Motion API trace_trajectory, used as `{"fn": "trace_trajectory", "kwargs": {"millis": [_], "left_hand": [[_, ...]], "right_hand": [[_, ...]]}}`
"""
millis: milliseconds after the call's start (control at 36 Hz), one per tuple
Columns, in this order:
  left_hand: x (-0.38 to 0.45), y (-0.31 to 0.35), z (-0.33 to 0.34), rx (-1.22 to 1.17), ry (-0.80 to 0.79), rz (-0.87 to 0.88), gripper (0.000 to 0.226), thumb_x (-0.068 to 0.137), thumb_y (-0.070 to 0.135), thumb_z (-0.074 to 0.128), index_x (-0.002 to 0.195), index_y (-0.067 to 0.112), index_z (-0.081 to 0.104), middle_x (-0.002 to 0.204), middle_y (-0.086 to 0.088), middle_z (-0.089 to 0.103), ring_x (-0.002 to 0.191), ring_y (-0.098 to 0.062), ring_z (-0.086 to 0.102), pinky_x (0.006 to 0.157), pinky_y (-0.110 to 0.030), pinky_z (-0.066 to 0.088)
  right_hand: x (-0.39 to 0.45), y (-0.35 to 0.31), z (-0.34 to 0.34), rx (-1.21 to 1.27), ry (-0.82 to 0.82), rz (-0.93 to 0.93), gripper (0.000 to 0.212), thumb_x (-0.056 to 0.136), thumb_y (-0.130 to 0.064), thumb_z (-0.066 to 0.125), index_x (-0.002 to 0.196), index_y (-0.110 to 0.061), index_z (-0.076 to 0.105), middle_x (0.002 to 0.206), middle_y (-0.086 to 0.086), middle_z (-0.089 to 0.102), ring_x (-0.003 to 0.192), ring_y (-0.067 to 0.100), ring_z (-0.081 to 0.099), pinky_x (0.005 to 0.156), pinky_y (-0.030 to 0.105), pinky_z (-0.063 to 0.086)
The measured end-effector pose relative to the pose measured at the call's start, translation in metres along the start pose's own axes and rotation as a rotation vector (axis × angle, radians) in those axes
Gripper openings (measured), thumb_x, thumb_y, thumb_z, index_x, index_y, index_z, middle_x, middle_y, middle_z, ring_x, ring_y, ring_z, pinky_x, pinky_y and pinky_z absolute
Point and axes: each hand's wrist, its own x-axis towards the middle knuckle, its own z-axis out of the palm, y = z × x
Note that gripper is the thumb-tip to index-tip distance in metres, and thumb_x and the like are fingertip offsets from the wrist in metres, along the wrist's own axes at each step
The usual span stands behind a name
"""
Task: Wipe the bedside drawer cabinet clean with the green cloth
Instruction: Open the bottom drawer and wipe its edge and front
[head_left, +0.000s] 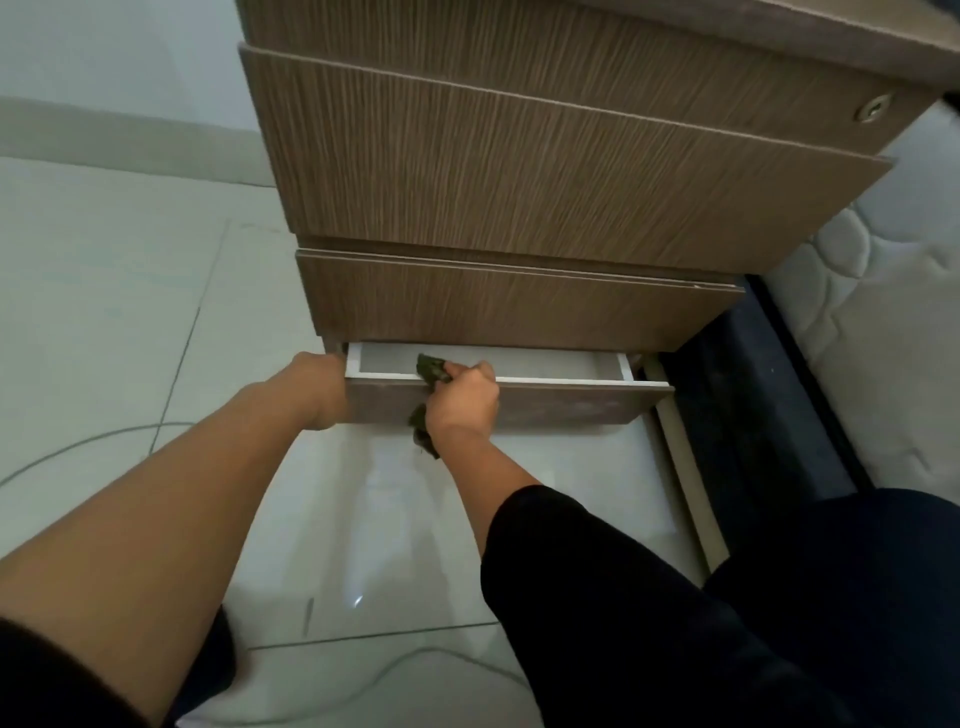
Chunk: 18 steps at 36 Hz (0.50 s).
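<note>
Two bare forearms are seen reaching down to the lowest drawer (511, 402) of a wood-grain bedside cabinet (519, 171). Pale glossy floor tiles (104, 291) with thin grout lines fill the area left of the fingers, and a grey skirting board (130, 140) is seen running beyond them along a light wall. A thin cable (72, 447) is seen curving across the tiles under the left forearm.

The left hand (319, 389) is placed at the left end of the drawer front, its fingers curled around that corner and hidden behind it, so the grip is closed on the panel edge. Just right of it the white inside of the drawer is shown, pulled out a little way. The right hand (465, 402) is laid over the top edge of the drawer front, its fingers bent tight around the green cloth (432, 370); one bunch of cloth is seen above the knuckles inside the drawer, and another part hangs below the wrist against the front panel. Above both hands three closed drawer fronts are stacked, and a round metal lock (875, 108) is set into the upper right one.

Right of the fingers a dark bed base (748, 415) is seen beside the cabinet, with a white quilted mattress (893, 322) on it. A black sleeve (597, 571) covers the right upper arm.
</note>
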Motion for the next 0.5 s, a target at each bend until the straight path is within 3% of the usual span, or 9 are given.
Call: {"fn": "trace_trajectory", "kwargs": {"millis": [167, 222, 306, 389, 444, 500], "left_hand": [[-0.003, -0.02, -0.002, -0.136, 0.018, -0.052, 0.046, 0.095, 0.016, 0.04, 0.139, 0.006, 0.037, 0.139, -0.015, 0.047, 0.126, -0.03, 0.046, 0.098, -0.032, 0.04], [-0.005, -0.027, -0.002, -0.185, 0.018, -0.07, 0.044, 0.095, 0.015, 0.038, 0.138, 0.005, 0.038, 0.14, -0.016, 0.047, 0.125, -0.031, 0.047, 0.096, -0.032, 0.04], [-0.009, -0.033, -0.003, -0.249, 0.018, -0.102, 0.046, 0.097, 0.015, 0.037, 0.141, 0.004, 0.035, 0.144, -0.016, 0.042, 0.13, -0.032, 0.043, 0.103, -0.034, 0.038], [-0.015, -0.037, -0.006, -0.291, 0.028, -0.117, 0.046, 0.097, 0.015, 0.036, 0.142, 0.003, 0.033, 0.146, -0.017, 0.039, 0.132, -0.032, 0.04, 0.105, -0.034, 0.037], [-0.019, -0.039, -0.009, -0.314, 0.03, -0.131, 0.047, 0.098, 0.013, 0.035, 0.143, 0.002, 0.032, 0.147, -0.018, 0.038, 0.134, -0.032, 0.038, 0.106, -0.034, 0.035], [-0.023, -0.041, -0.011, -0.339, 0.035, -0.145, 0.046, 0.098, 0.012, 0.034, 0.142, 0.001, 0.032, 0.147, -0.018, 0.037, 0.134, -0.032, 0.037, 0.107, -0.034, 0.034]], "right_hand": [[-0.02, -0.005, 0.03, -0.084, -0.053, -0.067, 0.014, 0.094, -0.006, 0.048, 0.106, -0.009, 0.052, 0.112, 0.009, 0.062, 0.088, 0.018, 0.056, 0.076, 0.023, 0.044], [-0.027, -0.007, 0.04, -0.094, -0.072, -0.082, 0.014, 0.093, -0.007, 0.049, 0.107, -0.009, 0.052, 0.114, 0.009, 0.062, 0.095, 0.02, 0.059, 0.078, 0.021, 0.044], [-0.038, -0.01, 0.053, -0.066, -0.108, -0.069, 0.01, 0.094, -0.009, 0.049, 0.104, -0.01, 0.05, 0.11, 0.008, 0.064, 0.086, 0.013, 0.055, 0.072, 0.018, 0.041], [-0.047, -0.013, 0.062, -0.112, -0.155, -0.124, 0.01, 0.094, -0.006, 0.049, 0.101, -0.01, 0.053, 0.115, 0.01, 0.062, 0.096, 0.019, 0.06, 0.076, 0.014, 0.045], [-0.054, -0.015, 0.064, -0.111, -0.177, -0.146, 0.012, 0.094, -0.003, 0.048, 0.094, -0.013, 0.054, 0.117, 0.011, 0.06, 0.095, 0.019, 0.059, 0.067, 0.003, 0.043], [-0.061, -0.017, 0.066, -0.115, -0.212, -0.149, 0.011, 0.094, -0.002, 0.048, 0.103, -0.004, 0.053, 0.113, 0.012, 0.061, 0.093, 0.018, 0.058, 0.054, -0.001, 0.035]]}}
